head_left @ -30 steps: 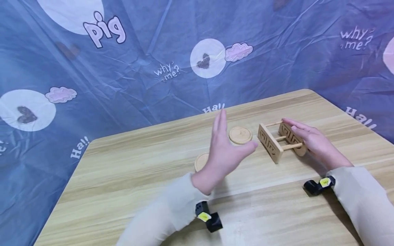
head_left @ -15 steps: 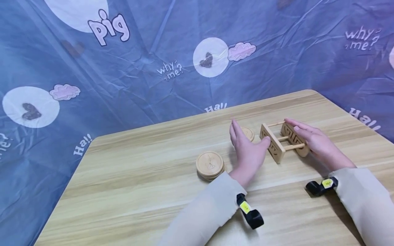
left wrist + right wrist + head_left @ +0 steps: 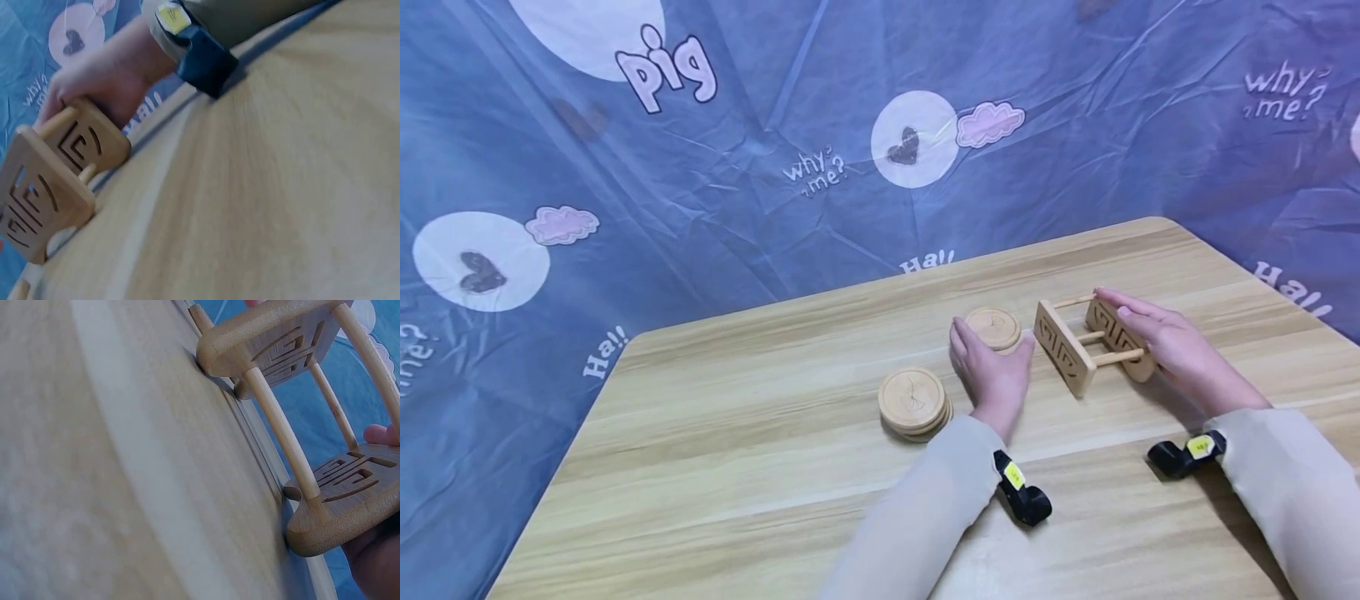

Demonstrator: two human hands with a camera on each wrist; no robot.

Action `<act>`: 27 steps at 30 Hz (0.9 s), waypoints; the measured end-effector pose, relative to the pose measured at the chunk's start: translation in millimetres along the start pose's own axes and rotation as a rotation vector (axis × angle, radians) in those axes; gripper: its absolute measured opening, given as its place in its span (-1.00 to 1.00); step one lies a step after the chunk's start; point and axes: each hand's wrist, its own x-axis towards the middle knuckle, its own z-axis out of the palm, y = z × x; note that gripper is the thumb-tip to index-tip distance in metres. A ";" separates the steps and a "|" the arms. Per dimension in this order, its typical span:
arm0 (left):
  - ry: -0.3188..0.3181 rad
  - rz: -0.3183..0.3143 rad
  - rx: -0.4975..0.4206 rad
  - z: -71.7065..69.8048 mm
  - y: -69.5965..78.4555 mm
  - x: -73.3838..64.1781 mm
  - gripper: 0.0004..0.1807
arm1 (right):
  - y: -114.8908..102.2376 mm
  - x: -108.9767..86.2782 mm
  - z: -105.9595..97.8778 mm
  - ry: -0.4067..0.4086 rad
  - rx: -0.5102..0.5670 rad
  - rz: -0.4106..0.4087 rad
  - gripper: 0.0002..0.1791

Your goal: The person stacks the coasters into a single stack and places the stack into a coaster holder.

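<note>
My right hand (image 3: 1180,350) holds the outer panel of a small wooden coaster holder (image 3: 1066,350), which has two carved side panels joined by round rods. In the left wrist view the hand wraps that holder's far panel (image 3: 87,134); in the right wrist view fingertips (image 3: 375,434) reach over its edge. Left of the holder, a round wooden coaster (image 3: 992,327) with an engraved top lies on the table. My left hand (image 3: 996,375) is spread around the coaster's near side, fingers at its left and thumb at its right, beside the holder's inner panel.
A stack of round wooden coasters (image 3: 912,400) stands left of my left forearm. The wooden table (image 3: 715,433) ends at a blue printed cloth (image 3: 760,233) behind it. A black wrist camera (image 3: 1024,492) juts out below the left wrist, and another black camera (image 3: 1183,457) is on the right.
My left hand has moved right from over the coaster stack, then lowered around the single coaster. The stack has come into sight. My right hand and the holder have stayed in place.
</note>
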 end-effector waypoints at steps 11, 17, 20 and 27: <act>0.053 0.175 0.146 14.6 -11.1 20.4 0.15 | -6.5 -0.8 3.5 -0.012 0.005 0.034 -0.37; 0.023 0.178 0.247 16.9 -8.4 26.3 0.13 | -12.0 -0.5 2.3 0.009 0.004 0.093 -0.36; -0.010 0.158 0.356 19.5 -6.0 26.4 0.17 | -11.1 -0.4 0.4 -0.004 0.124 0.089 -0.37; -0.042 0.133 0.579 22.4 -3.6 30.1 0.21 | -6.6 -0.9 -0.3 -0.018 0.187 0.051 -0.39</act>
